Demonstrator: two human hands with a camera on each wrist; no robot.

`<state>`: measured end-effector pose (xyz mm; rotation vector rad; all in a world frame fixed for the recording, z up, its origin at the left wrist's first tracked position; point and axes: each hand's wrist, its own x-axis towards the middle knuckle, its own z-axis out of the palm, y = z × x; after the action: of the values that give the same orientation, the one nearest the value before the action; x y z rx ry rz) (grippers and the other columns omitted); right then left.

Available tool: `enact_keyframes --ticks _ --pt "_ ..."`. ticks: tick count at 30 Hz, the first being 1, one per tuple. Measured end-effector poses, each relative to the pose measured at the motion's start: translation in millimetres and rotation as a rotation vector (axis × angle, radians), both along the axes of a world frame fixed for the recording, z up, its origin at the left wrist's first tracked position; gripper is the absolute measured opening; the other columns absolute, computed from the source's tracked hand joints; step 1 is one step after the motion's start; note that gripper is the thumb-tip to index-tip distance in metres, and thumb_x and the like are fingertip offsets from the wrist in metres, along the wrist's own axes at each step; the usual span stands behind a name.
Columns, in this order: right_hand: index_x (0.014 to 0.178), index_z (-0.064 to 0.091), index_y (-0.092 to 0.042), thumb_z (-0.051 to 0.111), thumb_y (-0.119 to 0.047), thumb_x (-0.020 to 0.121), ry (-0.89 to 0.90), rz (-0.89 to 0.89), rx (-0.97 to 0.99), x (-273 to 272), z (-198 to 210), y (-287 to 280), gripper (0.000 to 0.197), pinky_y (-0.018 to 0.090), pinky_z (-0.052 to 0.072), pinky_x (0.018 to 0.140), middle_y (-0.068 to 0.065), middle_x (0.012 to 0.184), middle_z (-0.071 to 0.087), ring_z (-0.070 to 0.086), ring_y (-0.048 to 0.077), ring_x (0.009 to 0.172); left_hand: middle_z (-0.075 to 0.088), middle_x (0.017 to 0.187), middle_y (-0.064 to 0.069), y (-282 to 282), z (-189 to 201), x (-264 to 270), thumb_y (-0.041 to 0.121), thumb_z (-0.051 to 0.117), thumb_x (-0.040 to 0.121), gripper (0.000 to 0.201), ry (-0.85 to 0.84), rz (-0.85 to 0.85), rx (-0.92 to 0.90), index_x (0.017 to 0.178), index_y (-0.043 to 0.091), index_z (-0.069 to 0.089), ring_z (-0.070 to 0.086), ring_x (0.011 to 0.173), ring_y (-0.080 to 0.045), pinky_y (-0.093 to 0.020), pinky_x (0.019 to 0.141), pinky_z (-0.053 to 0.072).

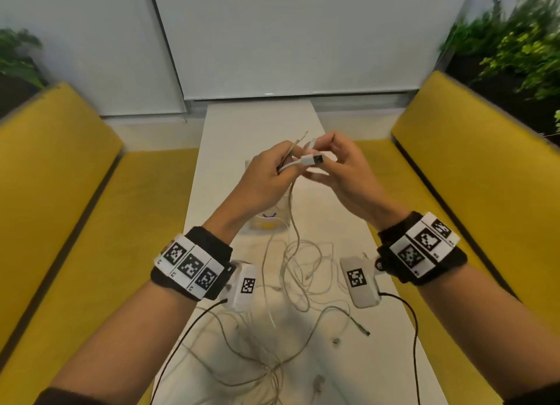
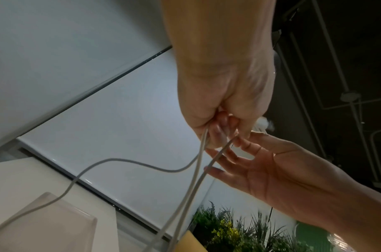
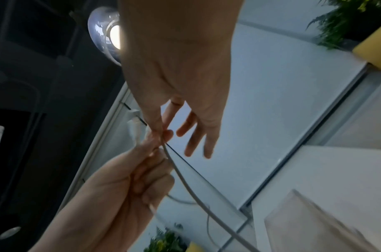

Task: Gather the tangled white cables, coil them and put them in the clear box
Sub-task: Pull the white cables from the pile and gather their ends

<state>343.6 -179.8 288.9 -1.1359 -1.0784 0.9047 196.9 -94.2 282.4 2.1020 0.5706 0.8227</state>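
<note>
Above a narrow white table (image 1: 212,138), the left hand (image 1: 266,180) clenches several white cables (image 1: 291,271) while the right hand (image 1: 339,171), other fingers spread, pinches one strand; the tangle trails toward six o'clock, the clear box (image 1: 269,223) beneath the left wrist.

I see a narrow white table (image 1: 260,123) running away from me between two yellow benches (image 1: 60,168); pale roller blinds (image 1: 272,41) cover the windows behind; leafy green plants (image 1: 521,47) flank both far corners; a ceiling lamp (image 3: 107,34) glows overhead
</note>
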Motion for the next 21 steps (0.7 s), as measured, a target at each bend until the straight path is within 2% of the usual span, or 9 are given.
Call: enact_keyframes --ticks 3,5,7,9,12,15,17,19,21 --pt "0.12 0.05 -0.009 0.045 -0.032 0.104 0.132 0.132 -0.093 -11.1 -8.9 0.3 0.029 0.046 0.059 0.075 0.013 0.108 0.064 0.067 0.028 0.088 0.048 0.066 0.011 0.5 3.8 -6.4 0.022 0.051 0.101 0.015 -0.013 0.018 0.049 0.087 0.018 0.052 0.045 0.057 -0.009 -0.035 0.057 0.039" --pt "0.124 0.051 -0.007 0.042 -0.037 0.103 0.063 0.251 -0.15 -15.8 -17.1 -2.8 0.038 0.036 0.052 0.07 0.013 0.099 0.066 0.063 0.026 0.079 0.05 0.072 0.009 3.8 11.1 -13.1 0.023 0.044 0.103 0.019 -0.084 0.077 0.026 0.085 0.023 0.048 0.044 0.059 -0.008 -0.033 0.059 0.038" --pt "0.12 0.059 -0.013 0.046 -0.032 0.102 -0.141 0.331 -0.16 -22.1 -24.7 -7.9 0.029 0.033 0.046 0.075 0.005 0.093 0.066 0.059 0.022 0.081 0.052 0.068 0.006 10.8 20.6 -21.9 0.03 0.039 0.106 0.021 -0.228 0.125 -0.112 0.087 0.025 0.045 0.043 0.058 -0.008 -0.028 0.061 0.037" --pt "0.12 0.062 -0.019 0.051 -0.029 0.101 -0.284 0.306 -0.133 -30.7 -30.7 -8.6 0.025 0.03 0.047 0.084 0.001 0.101 0.063 0.058 0.018 0.094 0.044 0.06 0.007 14.5 28.4 -28.6 0.034 0.035 0.108 0.024 -0.332 0.141 -0.221 0.088 0.022 0.042 0.038 0.056 -0.009 -0.027 0.063 0.037" --pt "0.121 0.054 -0.011 0.059 -0.024 0.098 -0.25 0.178 -0.083 -46.4 -29.8 0.0 0.027 0.034 0.05 0.092 0.011 0.116 0.058 0.06 0.021 0.105 0.036 0.055 0.012 7.1 29.9 -26.0 0.033 0.032 0.108 0.022 -0.372 0.077 -0.277 0.091 0.022 0.041 0.032 0.053 -0.009 -0.035 0.063 0.035" --pt "0.102 0.051 -0.004 0.051 -0.015 0.102 -0.216 0.21 -0.061 -54.9 -24.9 4.7 0.011 0.034 0.049 0.065 0.016 0.088 0.052 0.055 0.027 0.071 0.036 0.055 0.012 -0.7 27.9 -22.7 0.031 0.032 0.108 0.019 -0.371 0.082 -0.27 0.098 0.02 0.043 0.034 0.054 -0.009 -0.036 0.065 0.04" --pt "0.091 0.051 -0.007 0.046 -0.021 0.105 -0.205 0.243 -0.096 -52.1 -28.5 1.4 0.02 0.03 0.039 0.055 0.011 0.075 0.046 0.043 0.022 0.061 0.034 0.058 0.006 -0.3 33.9 -28.8 0.031 0.032 0.108 0.019 -0.467 0.076 -0.353 0.108 0.013 0.04 0.042 0.057 -0.012 -0.036 0.071 0.054" --pt "0.084 0.05 -0.009 0.042 -0.024 0.106 -0.199 0.268 -0.126 -44.8 -38.7 -5.0 0.028 0.03 0.039 0.056 0.002 0.069 0.045 0.041 0.016 0.06 0.028 0.062 0.0 4.6 47.9 -42.0 0.034 0.031 0.108 0.021 -0.608 0.064 -0.477 0.114 0.016 0.037 0.044 0.053 -0.014 -0.03 0.051 0.053" --pt "0.086 0.052 -0.011 0.043 -0.024 0.105 -0.202 0.283 -0.153 -37.8 -51.4 -10.5 0.025 0.041 0.055 0.069 0.008 0.076 0.053 0.052 0.021 0.069 0.023 0.064 0.0 12.4 64.8 -56.6 0.037 0.031 0.107 0.022 -0.724 0.072 -0.533 0.106 0.016 0.038 0.03 0.048 -0.011 -0.022 0.039 0.029"
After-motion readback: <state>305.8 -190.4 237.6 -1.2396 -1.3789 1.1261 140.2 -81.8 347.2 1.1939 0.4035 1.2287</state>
